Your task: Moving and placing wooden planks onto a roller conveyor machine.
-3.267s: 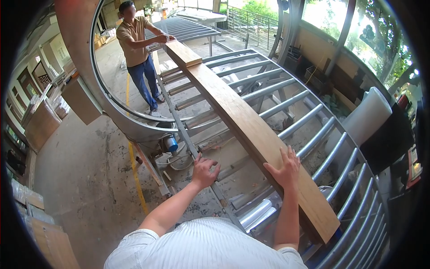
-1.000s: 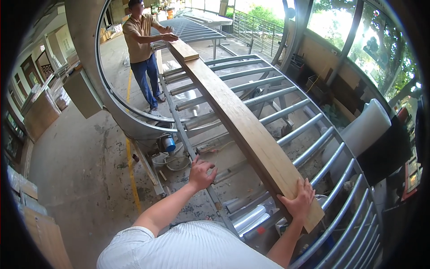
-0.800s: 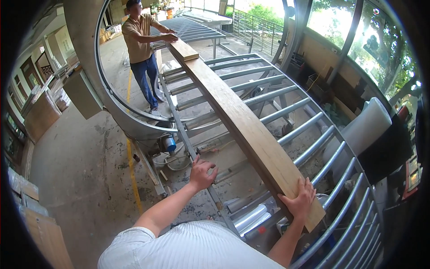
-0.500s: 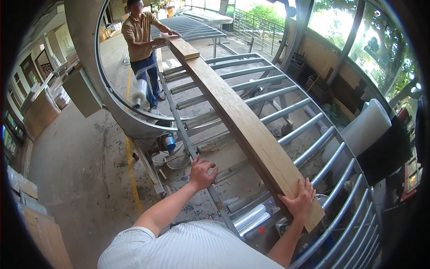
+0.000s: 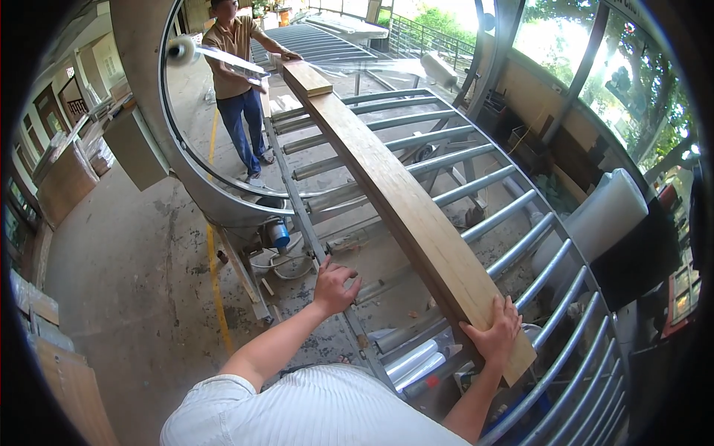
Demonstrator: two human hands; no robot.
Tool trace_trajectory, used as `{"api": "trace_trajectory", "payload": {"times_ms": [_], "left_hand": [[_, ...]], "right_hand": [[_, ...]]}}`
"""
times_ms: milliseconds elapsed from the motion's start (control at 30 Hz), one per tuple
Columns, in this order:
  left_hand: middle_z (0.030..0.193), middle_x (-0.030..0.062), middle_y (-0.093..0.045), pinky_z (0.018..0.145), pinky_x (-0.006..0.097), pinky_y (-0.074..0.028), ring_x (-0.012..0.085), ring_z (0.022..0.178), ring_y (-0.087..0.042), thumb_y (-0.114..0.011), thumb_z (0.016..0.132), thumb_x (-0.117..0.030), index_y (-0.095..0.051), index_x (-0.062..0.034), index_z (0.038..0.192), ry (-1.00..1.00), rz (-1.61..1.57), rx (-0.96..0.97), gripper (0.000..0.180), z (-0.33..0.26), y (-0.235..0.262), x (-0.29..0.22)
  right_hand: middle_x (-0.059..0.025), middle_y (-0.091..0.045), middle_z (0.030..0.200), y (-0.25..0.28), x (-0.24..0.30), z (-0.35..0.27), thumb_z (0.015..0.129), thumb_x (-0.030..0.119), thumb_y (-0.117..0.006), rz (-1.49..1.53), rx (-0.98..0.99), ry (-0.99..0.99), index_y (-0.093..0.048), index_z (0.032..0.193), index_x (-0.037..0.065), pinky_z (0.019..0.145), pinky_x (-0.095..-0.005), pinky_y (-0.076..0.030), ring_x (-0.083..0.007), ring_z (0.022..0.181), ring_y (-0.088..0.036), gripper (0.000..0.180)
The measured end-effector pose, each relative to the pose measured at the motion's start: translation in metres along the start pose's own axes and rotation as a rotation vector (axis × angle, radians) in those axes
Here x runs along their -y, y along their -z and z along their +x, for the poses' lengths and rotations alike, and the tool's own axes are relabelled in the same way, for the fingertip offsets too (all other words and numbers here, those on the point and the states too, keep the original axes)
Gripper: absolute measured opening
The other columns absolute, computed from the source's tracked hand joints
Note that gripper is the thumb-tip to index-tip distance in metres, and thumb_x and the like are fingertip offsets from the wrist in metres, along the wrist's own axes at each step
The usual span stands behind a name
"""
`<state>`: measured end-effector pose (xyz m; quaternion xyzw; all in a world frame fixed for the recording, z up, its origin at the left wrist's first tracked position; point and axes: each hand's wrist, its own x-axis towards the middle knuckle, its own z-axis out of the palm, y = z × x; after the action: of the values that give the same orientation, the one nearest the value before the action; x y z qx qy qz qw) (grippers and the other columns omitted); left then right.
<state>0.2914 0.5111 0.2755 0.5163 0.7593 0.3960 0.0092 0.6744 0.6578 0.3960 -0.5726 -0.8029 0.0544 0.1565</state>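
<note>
Past my left hand (image 5: 337,286), half-curled at a rail (image 5: 306,221), stands a ring (image 5: 216,204); my right hand (image 5: 497,331) spreads over a plank (image 5: 418,202).

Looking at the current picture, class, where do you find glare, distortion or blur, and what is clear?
In the head view, daylight washes out the windows; also in the head view, metal rollers bow near the dark fisheye rim; in that head view, the white roll looks soft, perhaps from motion, while the right hand is fairly clear.
</note>
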Motion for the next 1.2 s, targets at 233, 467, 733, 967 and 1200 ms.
{"api": "trace_trajectory", "payload": {"times_ms": [233,467,733,967,1200], "left_hand": [[0.098,0.0098,-0.079,0.126,0.055,-0.034,0.0290,0.107,-0.072,-0.076,0.091,-0.029,-0.080,-0.0112,0.096,-0.023,-0.002,-0.020,0.019,-0.001,-0.002,0.001],[0.097,0.0100,-0.079,0.126,0.055,-0.033,0.0298,0.107,-0.071,-0.075,0.090,-0.029,-0.080,-0.0107,0.095,-0.010,0.003,-0.007,0.020,-0.001,0.001,0.000],[0.097,0.0095,-0.079,0.127,0.055,-0.033,0.0291,0.107,-0.072,-0.075,0.091,-0.030,-0.080,-0.0114,0.093,-0.006,0.003,-0.005,0.019,-0.001,-0.002,0.002],[0.097,0.0084,-0.079,0.127,0.054,-0.033,0.0284,0.107,-0.072,-0.074,0.091,-0.030,-0.079,-0.0113,0.093,-0.011,-0.006,-0.011,0.019,0.000,-0.002,-0.001],[0.097,0.0086,-0.079,0.126,0.054,-0.033,0.0292,0.106,-0.072,-0.074,0.092,-0.030,-0.079,-0.0110,0.093,-0.006,-0.001,0.001,0.020,0.000,0.000,-0.001]], "right_hand": [[-0.0241,-0.047,0.165,-0.007,0.007,0.008,0.061,0.056,-0.095,-0.017,-0.006,0.009,-0.057,0.155,0.008,0.132,-0.0566,-0.022,-0.0401,0.155,-0.041,0.112],[-0.0229,-0.045,0.166,-0.010,0.028,0.020,0.063,0.057,-0.095,0.016,0.029,-0.024,-0.059,0.154,0.009,0.133,-0.0585,-0.020,-0.0405,0.157,-0.037,0.109],[-0.0237,-0.047,0.165,-0.015,0.042,0.031,0.063,0.058,-0.093,0.021,0.024,-0.026,-0.058,0.155,0.009,0.133,-0.0547,-0.020,-0.0394,0.156,-0.039,0.109],[-0.0235,-0.047,0.166,-0.020,0.047,0.038,0.064,0.059,-0.093,0.015,0.032,-0.027,-0.057,0.156,0.009,0.133,-0.0562,-0.019,-0.0395,0.157,-0.038,0.111],[-0.0234,-0.046,0.166,-0.023,0.055,0.043,0.064,0.060,-0.092,0.018,0.034,-0.027,-0.058,0.154,0.008,0.133,-0.0582,-0.019,-0.0387,0.157,-0.037,0.109]]}}
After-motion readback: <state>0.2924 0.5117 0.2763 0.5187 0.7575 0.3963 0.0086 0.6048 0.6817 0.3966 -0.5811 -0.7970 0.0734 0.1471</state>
